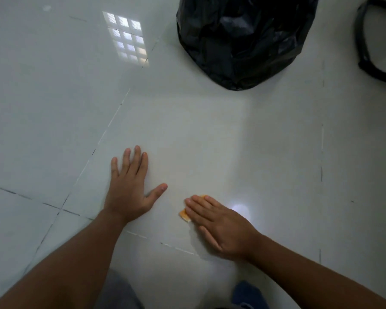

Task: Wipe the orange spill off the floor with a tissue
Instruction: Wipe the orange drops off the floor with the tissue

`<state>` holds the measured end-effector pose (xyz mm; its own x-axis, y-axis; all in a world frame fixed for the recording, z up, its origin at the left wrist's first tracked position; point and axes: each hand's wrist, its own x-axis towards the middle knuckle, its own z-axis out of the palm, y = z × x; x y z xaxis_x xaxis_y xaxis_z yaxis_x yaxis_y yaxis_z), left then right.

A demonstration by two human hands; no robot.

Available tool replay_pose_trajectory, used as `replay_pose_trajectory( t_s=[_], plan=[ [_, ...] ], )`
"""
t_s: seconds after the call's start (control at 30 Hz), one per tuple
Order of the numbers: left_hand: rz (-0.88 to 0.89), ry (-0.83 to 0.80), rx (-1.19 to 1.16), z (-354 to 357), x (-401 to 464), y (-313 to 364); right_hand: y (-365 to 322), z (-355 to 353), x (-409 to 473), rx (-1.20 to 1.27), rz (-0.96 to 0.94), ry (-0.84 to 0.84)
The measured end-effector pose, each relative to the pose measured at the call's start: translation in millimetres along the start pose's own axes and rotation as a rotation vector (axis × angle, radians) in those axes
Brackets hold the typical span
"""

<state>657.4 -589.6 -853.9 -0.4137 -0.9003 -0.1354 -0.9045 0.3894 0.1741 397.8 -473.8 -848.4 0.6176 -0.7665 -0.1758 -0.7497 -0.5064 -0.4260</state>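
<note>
My right hand [218, 226] lies flat on the white tiled floor, fingers together, pressing down on a tissue [184, 214] stained orange. Only the tissue's left edge and a corner by the fingertips show; the hand hides the remainder. A faint wet smear [198, 248] sits on the tile just below the hand. No orange liquid shows on the floor around it. My left hand [129, 188] rests palm down on the tile to the left, fingers spread, holding nothing.
A full black rubbish bag [243, 39] stands on the floor straight ahead. A black curved frame [366, 54] sits at the far right edge. Glossy tile [276, 141] stretches between the hands and the bag. My knees [247, 295] are at the bottom.
</note>
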Motion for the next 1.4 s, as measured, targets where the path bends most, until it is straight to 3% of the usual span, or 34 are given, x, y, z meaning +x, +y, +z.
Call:
replay_pose_trajectory(
  t_s=[0.13,0.33,0.47,0.63,0.83,1.1,1.2,1.4],
  plan=[
    [-0.017,-0.005,-0.005,-1,0,3,19,1,-50,-0.058,0.018,0.007],
    [-0.021,-0.028,0.013,-3,-1,3,69,-25,-55,-0.130,0.537,0.156],
    [-0.011,-0.024,0.031,-1,-1,3,101,-50,0,-0.043,0.717,0.204],
    [0.004,-0.009,0.044,2,1,-1,121,-83,70,0.063,0.735,0.168],
    [0.008,0.027,0.020,2,2,-2,110,-91,130,0.035,0.540,0.126],
    [-0.003,0.061,0.016,6,1,-3,41,-36,79,-0.088,0.203,0.076],
    [-0.016,0.057,0.013,8,1,-3,32,-19,37,-0.096,0.218,0.096],
    [-0.016,0.060,0.022,11,2,-3,63,-25,-19,-0.122,0.498,0.211]
  ],
)
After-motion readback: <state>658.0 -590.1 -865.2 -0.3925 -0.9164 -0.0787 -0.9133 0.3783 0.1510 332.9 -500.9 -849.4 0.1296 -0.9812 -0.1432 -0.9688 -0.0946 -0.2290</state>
